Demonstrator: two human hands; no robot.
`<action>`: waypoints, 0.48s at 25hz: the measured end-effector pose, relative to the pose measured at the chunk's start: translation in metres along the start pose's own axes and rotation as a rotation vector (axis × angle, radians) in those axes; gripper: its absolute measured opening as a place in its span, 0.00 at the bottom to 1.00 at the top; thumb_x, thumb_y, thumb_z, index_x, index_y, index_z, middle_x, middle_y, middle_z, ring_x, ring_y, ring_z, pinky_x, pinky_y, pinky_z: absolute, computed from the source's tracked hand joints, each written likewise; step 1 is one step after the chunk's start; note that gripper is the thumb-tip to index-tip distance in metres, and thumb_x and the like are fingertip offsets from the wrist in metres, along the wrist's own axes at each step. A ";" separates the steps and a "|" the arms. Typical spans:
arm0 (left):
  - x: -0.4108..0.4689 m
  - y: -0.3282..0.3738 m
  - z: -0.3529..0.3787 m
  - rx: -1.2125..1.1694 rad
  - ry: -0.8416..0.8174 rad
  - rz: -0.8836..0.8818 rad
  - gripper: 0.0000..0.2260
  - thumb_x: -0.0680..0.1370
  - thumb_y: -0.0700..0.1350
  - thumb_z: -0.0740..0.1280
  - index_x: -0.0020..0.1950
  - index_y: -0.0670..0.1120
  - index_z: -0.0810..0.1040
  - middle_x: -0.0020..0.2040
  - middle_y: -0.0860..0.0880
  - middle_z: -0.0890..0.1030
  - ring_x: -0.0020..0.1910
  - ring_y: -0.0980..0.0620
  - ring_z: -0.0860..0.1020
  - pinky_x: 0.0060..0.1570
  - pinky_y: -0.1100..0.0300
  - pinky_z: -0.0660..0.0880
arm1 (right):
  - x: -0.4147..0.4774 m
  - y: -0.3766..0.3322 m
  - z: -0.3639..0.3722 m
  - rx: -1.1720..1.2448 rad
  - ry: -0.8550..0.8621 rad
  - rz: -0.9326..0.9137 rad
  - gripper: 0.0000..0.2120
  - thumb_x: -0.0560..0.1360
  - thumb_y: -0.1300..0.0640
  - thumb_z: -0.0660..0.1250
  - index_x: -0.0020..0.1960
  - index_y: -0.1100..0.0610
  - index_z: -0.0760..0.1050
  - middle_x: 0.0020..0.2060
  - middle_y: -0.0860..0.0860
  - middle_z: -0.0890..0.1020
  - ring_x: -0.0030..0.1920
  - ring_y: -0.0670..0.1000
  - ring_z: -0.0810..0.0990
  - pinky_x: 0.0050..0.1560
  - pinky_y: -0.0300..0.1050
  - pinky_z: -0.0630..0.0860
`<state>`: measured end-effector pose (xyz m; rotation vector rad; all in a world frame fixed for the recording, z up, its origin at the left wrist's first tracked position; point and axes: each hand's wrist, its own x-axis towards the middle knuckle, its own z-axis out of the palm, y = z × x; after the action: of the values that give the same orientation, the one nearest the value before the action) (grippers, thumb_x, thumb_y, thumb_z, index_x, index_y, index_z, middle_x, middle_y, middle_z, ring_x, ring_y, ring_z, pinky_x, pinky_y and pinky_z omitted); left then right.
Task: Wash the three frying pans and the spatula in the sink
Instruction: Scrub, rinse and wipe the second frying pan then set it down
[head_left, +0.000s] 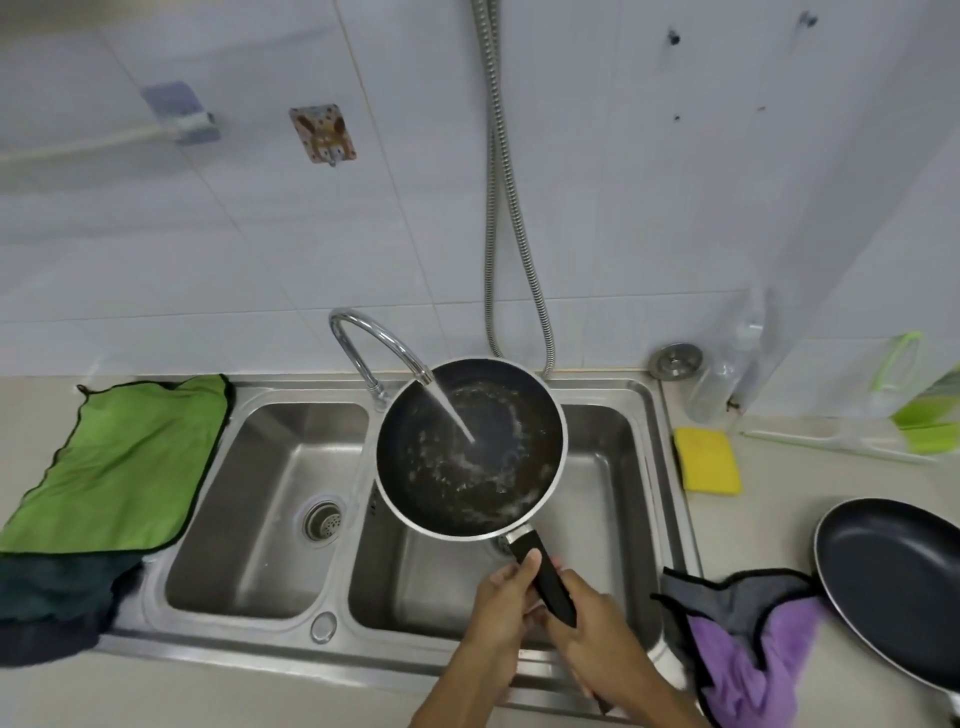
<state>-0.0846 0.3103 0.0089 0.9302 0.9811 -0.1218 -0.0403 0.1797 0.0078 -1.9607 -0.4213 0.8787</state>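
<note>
Frying pan (470, 493), dark inside with a pale rim, is held above the right basin (613, 467) of the 2-basin steel sink (363, 660). Water (452, 415) from the curved faucet (374, 338) strikes the pan's middle, and foamy streaks ring the inside. Both hands grip the black handle (545, 577): the left hand (496, 603) wraps it nearer the pan (thumb laid along the top), and the right hand (592, 623) closes round it just behind. On the right counter (779, 519) lies a 2nd pan (893, 577), a yellow sponge (709, 460) farther back, and a purple-and-grey cloth (748, 649) nearer. A green cloth (124, 462) lies left of the sink.
</note>
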 end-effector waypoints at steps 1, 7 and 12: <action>-0.002 -0.002 -0.004 0.006 0.008 0.001 0.14 0.82 0.46 0.69 0.58 0.36 0.84 0.53 0.40 0.88 0.49 0.46 0.86 0.45 0.57 0.78 | -0.002 -0.001 0.002 0.003 -0.015 -0.009 0.17 0.77 0.52 0.67 0.64 0.38 0.74 0.41 0.50 0.85 0.39 0.44 0.84 0.38 0.35 0.77; -0.009 -0.029 0.008 0.048 -0.025 -0.057 0.16 0.82 0.47 0.69 0.61 0.35 0.83 0.54 0.42 0.88 0.59 0.42 0.85 0.51 0.55 0.77 | -0.025 0.016 -0.015 -0.037 -0.031 0.033 0.14 0.76 0.52 0.67 0.60 0.39 0.76 0.42 0.49 0.85 0.38 0.42 0.84 0.38 0.37 0.79; 0.000 -0.020 0.019 0.061 -0.048 -0.057 0.17 0.82 0.47 0.69 0.62 0.33 0.82 0.53 0.40 0.88 0.49 0.46 0.86 0.40 0.58 0.78 | -0.018 0.008 -0.023 -0.054 0.022 0.030 0.13 0.77 0.56 0.68 0.57 0.41 0.76 0.40 0.45 0.85 0.38 0.41 0.83 0.37 0.34 0.76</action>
<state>-0.0816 0.2839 0.0009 0.9517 0.9642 -0.2220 -0.0365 0.1510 0.0159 -2.0290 -0.4078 0.8718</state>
